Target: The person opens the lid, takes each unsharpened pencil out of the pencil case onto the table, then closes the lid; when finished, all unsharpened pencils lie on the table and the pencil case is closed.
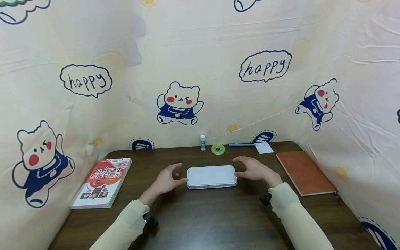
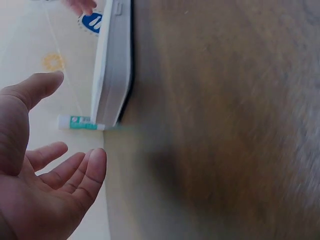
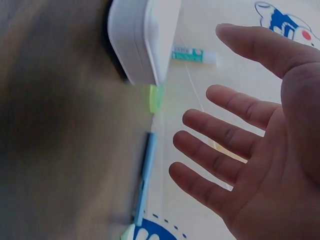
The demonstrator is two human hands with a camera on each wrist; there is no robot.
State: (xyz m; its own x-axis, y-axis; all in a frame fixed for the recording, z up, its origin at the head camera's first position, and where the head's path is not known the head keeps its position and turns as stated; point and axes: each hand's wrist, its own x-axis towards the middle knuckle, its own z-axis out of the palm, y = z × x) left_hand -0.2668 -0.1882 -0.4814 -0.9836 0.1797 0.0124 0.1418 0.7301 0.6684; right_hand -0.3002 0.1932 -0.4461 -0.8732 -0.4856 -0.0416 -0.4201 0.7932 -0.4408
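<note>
A white pencil case (image 1: 211,176) lies at frame centre, long axis left to right. The left hand (image 1: 167,180) and right hand (image 1: 253,169) flank its short ends about equally near, fingers spread wide, holding nothing.

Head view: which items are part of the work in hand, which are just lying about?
In hand:
white case
left hand, open beside it
right hand, open beside it

Lying about:
red book
orange notebook
green tape roll
glue stick
blue pen
</note>
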